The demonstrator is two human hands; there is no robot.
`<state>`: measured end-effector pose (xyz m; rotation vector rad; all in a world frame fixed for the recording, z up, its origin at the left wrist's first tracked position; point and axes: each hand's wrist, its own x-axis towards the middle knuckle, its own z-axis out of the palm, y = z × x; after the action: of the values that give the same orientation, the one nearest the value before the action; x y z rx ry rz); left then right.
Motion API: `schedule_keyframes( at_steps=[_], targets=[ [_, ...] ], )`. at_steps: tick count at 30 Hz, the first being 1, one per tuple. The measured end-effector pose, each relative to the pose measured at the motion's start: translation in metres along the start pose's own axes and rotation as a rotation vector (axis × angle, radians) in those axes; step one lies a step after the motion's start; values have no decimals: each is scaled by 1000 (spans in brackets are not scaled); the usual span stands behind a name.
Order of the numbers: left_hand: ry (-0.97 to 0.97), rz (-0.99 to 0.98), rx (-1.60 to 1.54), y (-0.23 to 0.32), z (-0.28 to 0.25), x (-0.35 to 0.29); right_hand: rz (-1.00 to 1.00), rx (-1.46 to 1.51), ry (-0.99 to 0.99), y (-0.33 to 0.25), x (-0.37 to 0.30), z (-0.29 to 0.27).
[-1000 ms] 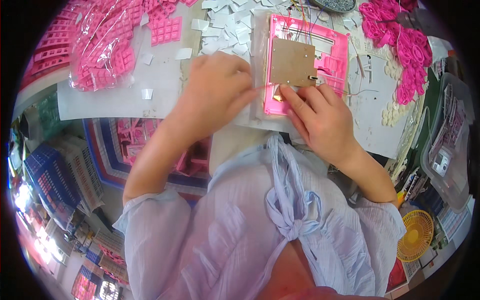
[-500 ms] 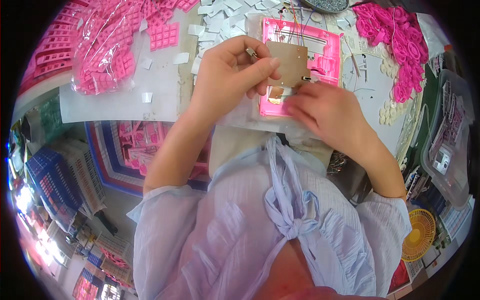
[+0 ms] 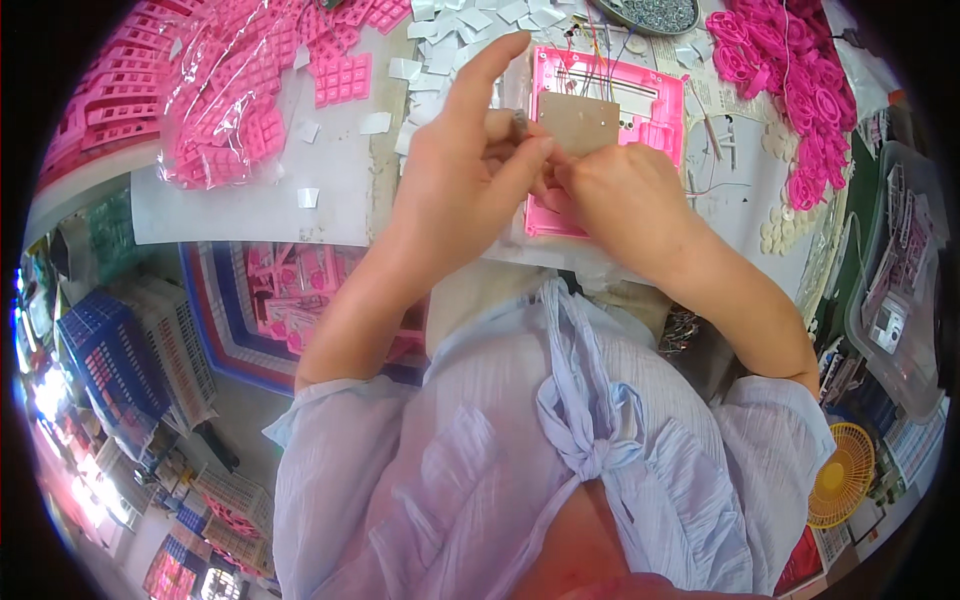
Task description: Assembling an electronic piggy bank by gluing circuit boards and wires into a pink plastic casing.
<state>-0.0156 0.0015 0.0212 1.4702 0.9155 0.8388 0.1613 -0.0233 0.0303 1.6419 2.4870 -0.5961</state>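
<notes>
Pink case (image 3: 655, 128) laid open-side-up on table (image 3: 340, 190), apparently for access to brown board (image 3: 575, 122). Small grey part (image 3: 519, 120) clamped in grip of left hand (image 3: 455, 165); grip of right hand (image 3: 630, 200) hidden, cannot be told.

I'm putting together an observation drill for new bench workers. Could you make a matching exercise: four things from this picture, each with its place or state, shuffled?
Things
1. Left hand
2. Brown board
3. Clear bag of pink pieces
4. Dish of grey bits

Places and states
A. At the top edge, right of the loose white squares
B. In the upper left of the picture
C. Index finger extended
D. Lying over part of the pink casing

Pairs: 1-C, 2-D, 3-B, 4-A
</notes>
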Motion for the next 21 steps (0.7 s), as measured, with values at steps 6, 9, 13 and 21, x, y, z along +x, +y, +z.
schedule_keyframes(
  at_steps=[6, 9, 13, 21],
  targets=[
    [-68, 153, 455, 11, 2, 9, -151, 144, 217, 16, -19, -1],
    [-125, 189, 526, 12, 6, 12, -2, 608, 496, 26, -38, -21],
    [-173, 439, 637, 1, 24, 18, -42, 1015, 427, 46, -28, -24],
    [-209, 303, 544, 21, 35, -7, 77, 766, 307, 69, -86, -2]
  ],
)
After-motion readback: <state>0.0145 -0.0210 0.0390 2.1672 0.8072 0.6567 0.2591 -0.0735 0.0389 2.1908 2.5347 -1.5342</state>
